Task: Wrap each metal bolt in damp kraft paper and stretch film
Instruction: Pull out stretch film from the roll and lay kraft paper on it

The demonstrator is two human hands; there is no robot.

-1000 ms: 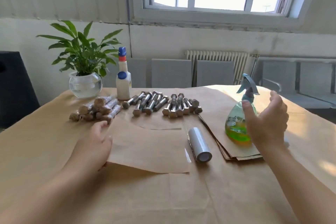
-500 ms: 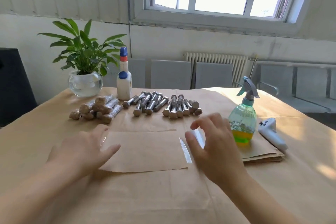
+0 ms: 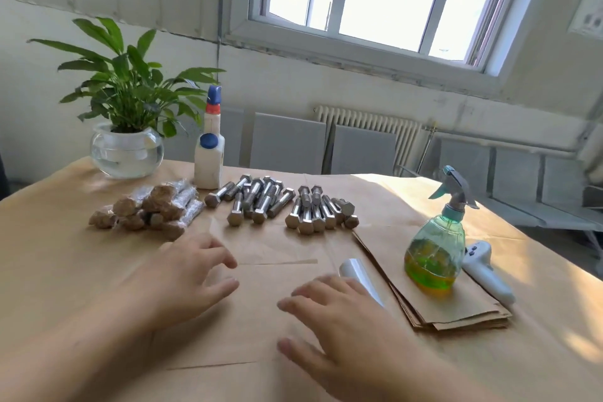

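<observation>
A single kraft paper sheet [image 3: 261, 313] lies flat in front of me. My left hand [image 3: 182, 274] rests on its left part with fingers spread. My right hand [image 3: 339, 320] lies over its right part, fingers straight, holding nothing. Behind my right hand a roll of stretch film [image 3: 357, 274] lies partly hidden. Several bare metal bolts [image 3: 280, 206] lie in two groups further back. To their left sits a pile of wrapped bolts [image 3: 150, 209]. A green spray bottle [image 3: 437, 254] stands on a stack of kraft paper sheets [image 3: 456, 310] at the right.
A potted plant in a glass bowl [image 3: 125, 150] and a white bottle with blue caps [image 3: 208, 153] stand at the back left. A white handheld controller [image 3: 486, 271] lies beside the spray bottle. Kraft paper covers the whole table [image 3: 65, 271].
My right hand left the spray bottle and moved left and down onto the sheet. My left hand slid further onto the sheet. The view tilted.
</observation>
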